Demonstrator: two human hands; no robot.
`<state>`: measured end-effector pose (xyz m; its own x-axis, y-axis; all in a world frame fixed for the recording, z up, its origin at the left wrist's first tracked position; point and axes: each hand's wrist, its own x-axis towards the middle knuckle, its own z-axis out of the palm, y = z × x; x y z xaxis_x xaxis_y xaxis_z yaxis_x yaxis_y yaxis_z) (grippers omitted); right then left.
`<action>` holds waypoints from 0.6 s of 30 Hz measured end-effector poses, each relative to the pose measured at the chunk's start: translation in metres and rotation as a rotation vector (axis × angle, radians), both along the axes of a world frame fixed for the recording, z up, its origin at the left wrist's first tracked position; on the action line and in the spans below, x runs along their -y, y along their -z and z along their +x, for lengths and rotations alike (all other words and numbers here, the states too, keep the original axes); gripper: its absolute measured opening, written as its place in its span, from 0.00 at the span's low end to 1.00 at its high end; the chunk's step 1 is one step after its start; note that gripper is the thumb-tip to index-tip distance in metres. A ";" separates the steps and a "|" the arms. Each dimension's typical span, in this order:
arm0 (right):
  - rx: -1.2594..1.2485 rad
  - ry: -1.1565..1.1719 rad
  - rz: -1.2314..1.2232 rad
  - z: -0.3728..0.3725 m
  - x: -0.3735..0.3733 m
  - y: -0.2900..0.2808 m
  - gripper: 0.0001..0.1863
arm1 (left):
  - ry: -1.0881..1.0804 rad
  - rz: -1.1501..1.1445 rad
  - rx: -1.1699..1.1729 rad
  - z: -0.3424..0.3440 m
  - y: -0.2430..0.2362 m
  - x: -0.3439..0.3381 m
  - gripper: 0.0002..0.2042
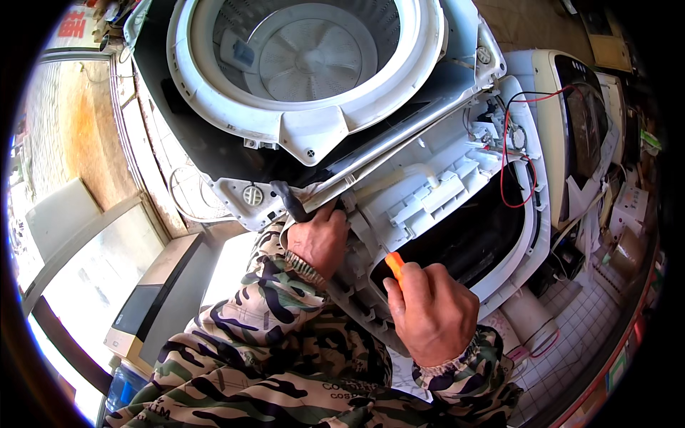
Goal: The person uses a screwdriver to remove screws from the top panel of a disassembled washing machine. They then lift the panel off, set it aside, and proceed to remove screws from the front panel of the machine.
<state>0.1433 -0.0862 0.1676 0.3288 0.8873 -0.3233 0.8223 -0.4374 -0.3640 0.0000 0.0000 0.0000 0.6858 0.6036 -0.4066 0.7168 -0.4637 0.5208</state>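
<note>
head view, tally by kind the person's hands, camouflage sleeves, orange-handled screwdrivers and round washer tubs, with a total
Left hand and right hand: 2
Left camouflage sleeve and right camouflage sleeve: 2
Orange-handled screwdriver: 1
Round washer tub: 1
Total: 6

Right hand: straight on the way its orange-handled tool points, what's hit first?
Likely the white plastic panel, just past the tip of the orange-handled tool in the right hand. Depth is unclear in this one view, so the tip may be touching it.
</note>
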 end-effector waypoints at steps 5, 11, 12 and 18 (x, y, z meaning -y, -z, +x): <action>-0.009 0.133 0.144 0.004 0.012 -0.022 0.16 | -0.023 -0.031 -0.053 -0.002 -0.009 0.002 0.07; -0.118 0.459 0.201 0.009 0.061 -0.046 0.13 | -0.786 -1.083 0.507 -0.017 -0.041 0.006 0.09; -0.163 0.513 0.190 0.009 0.068 -0.046 0.13 | -0.952 -1.321 0.592 -0.015 -0.045 0.003 0.12; -0.367 0.738 0.151 0.001 0.111 -0.034 0.12 | -1.329 -1.874 0.848 -0.013 -0.017 0.013 0.10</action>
